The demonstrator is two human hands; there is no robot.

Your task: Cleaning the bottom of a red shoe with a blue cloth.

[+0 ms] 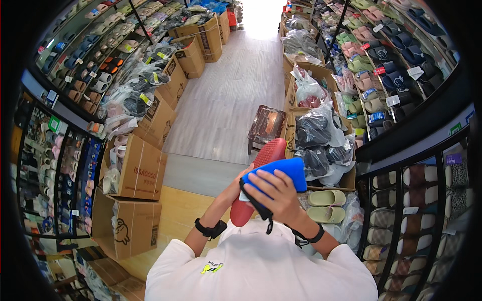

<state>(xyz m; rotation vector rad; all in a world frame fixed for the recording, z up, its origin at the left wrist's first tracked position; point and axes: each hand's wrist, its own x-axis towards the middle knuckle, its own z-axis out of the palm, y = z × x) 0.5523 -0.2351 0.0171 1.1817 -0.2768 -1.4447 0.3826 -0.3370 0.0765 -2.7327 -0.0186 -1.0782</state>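
A red slipper (pixel 272 152) with a textured footbed is held in front of my chest, tilted up and to the right. My left hand (pixel 241 180) grips it from the left side, mostly hidden behind a bright blue cloth-like item (pixel 293 175) with a black edge and a small dangling loop. The fingers of my right hand (pixel 276 193) are spread over the blue item and press it against the slipper. What lies between the two is hidden. Both wrists wear black straps.
Open cardboard boxes (pixel 145 169) of bagged footwear line the aisle's left side. On the right stand a small worn stool (pixel 266 124), more boxes (pixel 348 184) and pale green slippers (pixel 325 215). Shelves of slippers rise on both sides, with a grey plank floor (pixel 214 98) between.
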